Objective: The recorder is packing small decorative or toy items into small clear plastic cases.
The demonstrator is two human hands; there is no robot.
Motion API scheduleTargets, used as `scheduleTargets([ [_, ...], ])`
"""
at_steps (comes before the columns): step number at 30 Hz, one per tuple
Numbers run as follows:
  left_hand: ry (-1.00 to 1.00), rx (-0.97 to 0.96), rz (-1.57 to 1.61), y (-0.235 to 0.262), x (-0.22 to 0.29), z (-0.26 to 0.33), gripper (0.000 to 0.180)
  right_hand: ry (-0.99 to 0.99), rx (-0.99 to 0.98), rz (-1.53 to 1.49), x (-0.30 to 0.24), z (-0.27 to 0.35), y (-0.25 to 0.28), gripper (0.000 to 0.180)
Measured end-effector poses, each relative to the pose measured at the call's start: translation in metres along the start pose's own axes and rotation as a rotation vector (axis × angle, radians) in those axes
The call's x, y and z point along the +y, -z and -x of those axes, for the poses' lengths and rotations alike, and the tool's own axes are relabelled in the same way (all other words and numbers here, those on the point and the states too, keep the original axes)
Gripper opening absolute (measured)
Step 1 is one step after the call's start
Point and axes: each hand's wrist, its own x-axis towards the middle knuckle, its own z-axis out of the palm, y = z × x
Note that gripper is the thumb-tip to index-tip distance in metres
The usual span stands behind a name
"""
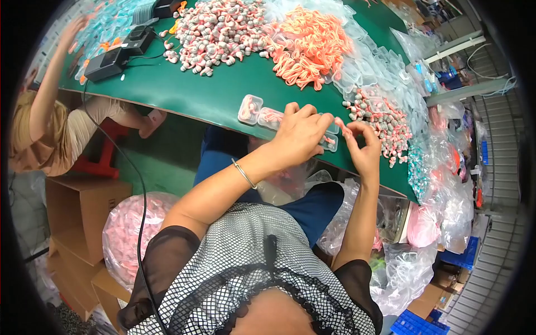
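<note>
Left hand point(304, 131), over several clear boxes point(332, 146), grip unclear; right hand point(365, 149), pinching one pink piece point(341, 126); one orange cord heap point(310, 47).

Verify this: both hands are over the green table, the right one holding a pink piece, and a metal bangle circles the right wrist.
The wrist is wrong: in the head view, the metal bangle circles the left wrist. The rest stands: left hand and right hand are over the green table, the right one holding a pink piece.

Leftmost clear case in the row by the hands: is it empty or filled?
Not empty: pinkish contents show through the clear case. How full it is, I cannot tell.
</note>
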Motion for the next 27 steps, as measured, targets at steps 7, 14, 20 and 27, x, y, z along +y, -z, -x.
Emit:
scheduleTargets([
  [7,-0.007,0.060,0.009,-0.002,-0.002,-0.001,0.067,0.147,-0.008,0.042,-0.011,0.006,-0.007,0.012],
  [14,-0.111,0.149,-0.052,-0.008,-0.005,0.002,0.035,0.407,-0.060,0.412,-0.023,0.005,-0.003,0.015],
  [20,-0.114,0.151,-0.068,-0.007,-0.004,0.002,0.035,0.234,-0.065,0.270,-0.014,0.000,-0.002,0.022],
  [27,-0.038,0.071,-0.060,-0.005,0.000,0.003,0.050,0.096,-0.120,0.271,-0.005,-0.020,-0.012,0.021],
])
